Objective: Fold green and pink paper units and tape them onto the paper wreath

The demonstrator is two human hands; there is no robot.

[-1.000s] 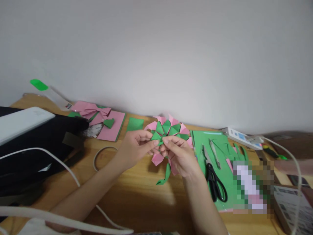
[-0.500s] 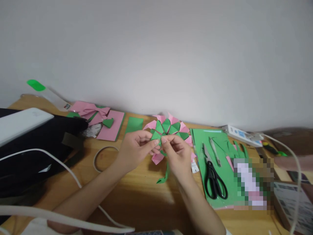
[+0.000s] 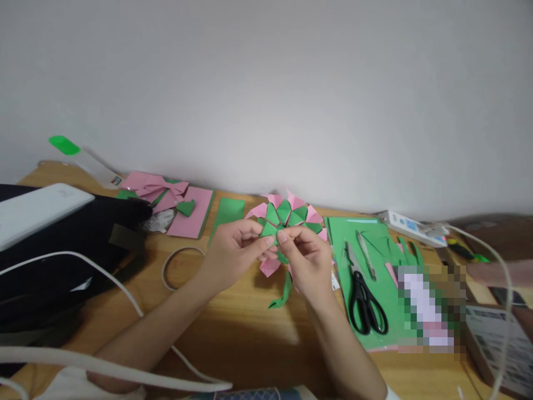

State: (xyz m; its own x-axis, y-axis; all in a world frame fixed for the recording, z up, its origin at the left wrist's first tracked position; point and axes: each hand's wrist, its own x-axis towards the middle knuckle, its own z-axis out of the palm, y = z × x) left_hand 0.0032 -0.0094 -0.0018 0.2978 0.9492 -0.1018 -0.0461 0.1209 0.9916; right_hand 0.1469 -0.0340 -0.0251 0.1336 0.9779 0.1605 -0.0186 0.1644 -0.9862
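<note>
A folded paper flower (image 3: 289,216) of pink and green triangular petals is held above the wooden desk (image 3: 233,328). My left hand (image 3: 235,250) pinches a green petal at its lower left edge. My right hand (image 3: 306,258) pinches the same area from the right, fingertips almost meeting the left thumb. A curled green paper strip (image 3: 283,293) hangs below the flower between my hands.
Black scissors (image 3: 366,305), a knife and green offcuts lie on a green sheet (image 3: 377,261) to the right. Pink and green paper pieces (image 3: 175,203) lie at the back left. A black bag with a white device (image 3: 37,208), white cables and a tape ring (image 3: 177,266) are on the left.
Both hands and the flower have stayed nearly in place, fingers shifting slightly on the green petal. The view has drifted a little.
</note>
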